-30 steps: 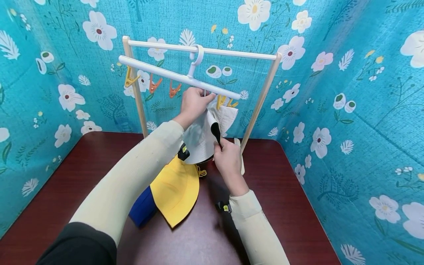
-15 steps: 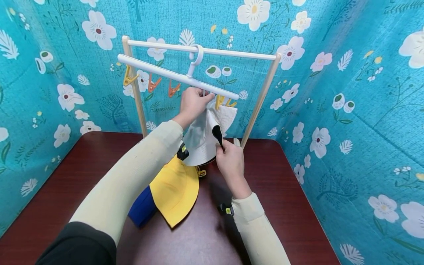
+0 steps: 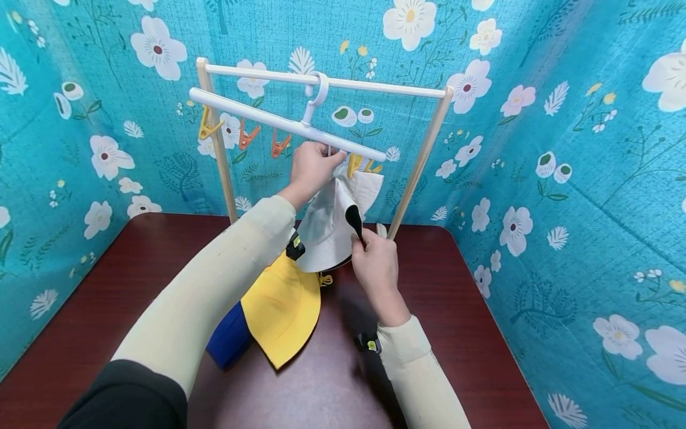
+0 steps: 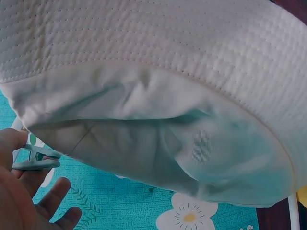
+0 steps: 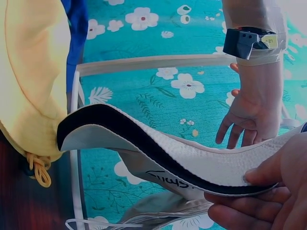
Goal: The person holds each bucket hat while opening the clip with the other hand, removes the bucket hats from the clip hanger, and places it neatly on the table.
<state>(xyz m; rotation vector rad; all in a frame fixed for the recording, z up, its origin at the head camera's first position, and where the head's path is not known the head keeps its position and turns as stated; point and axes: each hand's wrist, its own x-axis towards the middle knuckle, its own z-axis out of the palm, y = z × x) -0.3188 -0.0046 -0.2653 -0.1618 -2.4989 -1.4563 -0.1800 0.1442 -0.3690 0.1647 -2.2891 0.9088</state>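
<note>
A white bucket hat [image 3: 328,229] hangs under a white clip hanger [image 3: 289,124], with yellow clips [image 3: 354,165] at the corner of its brim. My left hand [image 3: 312,168] is up under the bar, pinching a pale clip [image 4: 36,158] between thumb and fingers, right at the hat's crown in the left wrist view. Lower down, my right hand [image 3: 377,262] grips the brim; the right wrist view shows the thumb on its stitched side and the fingers beneath. The brim curls over there, and its black underside [image 5: 96,115] shows.
The hanger hooks over a wooden rack [image 3: 429,161] on the dark red table [image 3: 439,286]. A yellow hat [image 3: 284,304] and a blue cloth item [image 3: 230,336] lie below my left forearm. Orange clips [image 3: 280,143] hang along the bar's left half.
My right hand has shifted a little right and down with the brim, and the hat's lower edge has dropped slightly. The left hand stays at the clip.
</note>
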